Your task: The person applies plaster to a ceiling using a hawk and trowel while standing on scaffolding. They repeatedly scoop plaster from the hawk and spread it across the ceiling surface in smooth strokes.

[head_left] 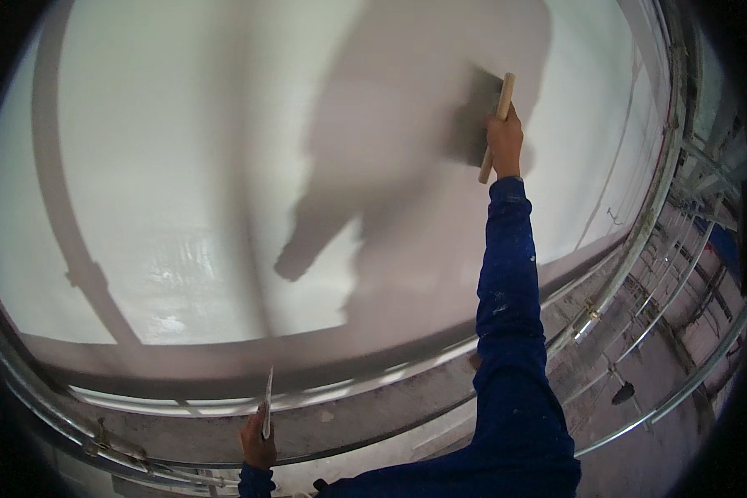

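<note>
My right hand (505,143) is raised high and grips the wooden handle of a flat trowel (483,116), whose dark blade lies against the white plastered wall (183,166). My arm in a blue sleeve (506,274) stretches up to it. Low down near the picture's bottom edge, my left hand (257,444) holds a thin metal scraper blade (267,402) that points upward. The shadow of my body and arm falls across the wall around the trowel.
Metal scaffold rails (639,249) curve along the bottom and right side between me and the wall. A grey concrete ledge (373,415) runs below the wall. Further pipes and a bare floor show far right.
</note>
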The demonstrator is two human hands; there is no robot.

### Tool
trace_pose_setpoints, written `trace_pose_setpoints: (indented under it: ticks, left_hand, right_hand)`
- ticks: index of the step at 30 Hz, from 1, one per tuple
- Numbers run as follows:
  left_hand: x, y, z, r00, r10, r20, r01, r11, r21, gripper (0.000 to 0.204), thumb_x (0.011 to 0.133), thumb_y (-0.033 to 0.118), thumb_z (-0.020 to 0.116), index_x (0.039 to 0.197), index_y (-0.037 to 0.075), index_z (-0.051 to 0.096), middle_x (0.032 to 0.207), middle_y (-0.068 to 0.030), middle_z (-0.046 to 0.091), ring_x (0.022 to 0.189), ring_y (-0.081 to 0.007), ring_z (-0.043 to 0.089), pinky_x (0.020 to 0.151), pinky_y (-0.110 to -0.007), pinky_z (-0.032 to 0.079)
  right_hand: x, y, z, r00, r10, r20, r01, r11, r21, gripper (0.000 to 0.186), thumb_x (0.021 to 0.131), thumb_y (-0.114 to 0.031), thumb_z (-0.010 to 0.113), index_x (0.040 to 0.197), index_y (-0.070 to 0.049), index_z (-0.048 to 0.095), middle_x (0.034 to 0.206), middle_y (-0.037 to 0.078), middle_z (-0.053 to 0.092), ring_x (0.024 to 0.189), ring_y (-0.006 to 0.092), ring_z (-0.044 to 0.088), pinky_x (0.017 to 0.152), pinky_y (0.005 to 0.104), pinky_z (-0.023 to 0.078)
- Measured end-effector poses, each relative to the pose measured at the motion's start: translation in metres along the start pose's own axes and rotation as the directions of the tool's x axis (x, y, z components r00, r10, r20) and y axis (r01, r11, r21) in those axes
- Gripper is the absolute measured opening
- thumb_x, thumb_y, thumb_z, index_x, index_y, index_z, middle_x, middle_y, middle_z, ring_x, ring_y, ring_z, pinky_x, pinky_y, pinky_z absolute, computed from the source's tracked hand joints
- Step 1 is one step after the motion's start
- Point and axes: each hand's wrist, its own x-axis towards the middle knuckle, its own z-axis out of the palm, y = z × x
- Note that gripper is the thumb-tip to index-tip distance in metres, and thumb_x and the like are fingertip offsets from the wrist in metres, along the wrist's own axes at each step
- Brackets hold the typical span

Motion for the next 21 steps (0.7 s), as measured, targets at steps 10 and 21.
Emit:
trace_pose_setpoints:
  ticks: [10, 21]
  left_hand:
    - [-0.020, -0.065, -0.071, 0.985, -0.170, -0.004, 0.169, 0.981, -0.090, 0.045, 0.073, 0.000, 0.051, 0.117, 0.002, 0.045, 0.086, -0.0190, 0.055, 0.079, -0.0336, 0.055, 0.068, -0.036, 0.044]
    - [-0.051, -0.149, -0.112, 0.961, -0.187, -0.205, 0.125, 0.951, -0.282, 0.033, 0.079, 0.005, 0.050, 0.112, -0.003, 0.046, 0.069, -0.0110, 0.048, 0.057, -0.0185, 0.047, 0.051, -0.032, 0.039]
  right_hand:
    - [-0.046, -0.091, 0.069, 0.992, -0.119, -0.034, 0.117, 0.991, -0.065, 0.056, 0.065, -0.021, 0.050, 0.120, -0.012, 0.045, 0.085, 0.017, 0.058, 0.080, 0.0280, 0.058, 0.073, 0.0361, 0.045]
    - [-0.160, -0.277, 0.185, 0.969, -0.245, 0.011, 0.237, 0.926, -0.293, 0.070, 0.067, -0.025, 0.055, 0.128, -0.003, 0.028, 0.110, 0.028, 0.039, 0.093, 0.0425, 0.046, 0.070, 0.0517, 0.043]
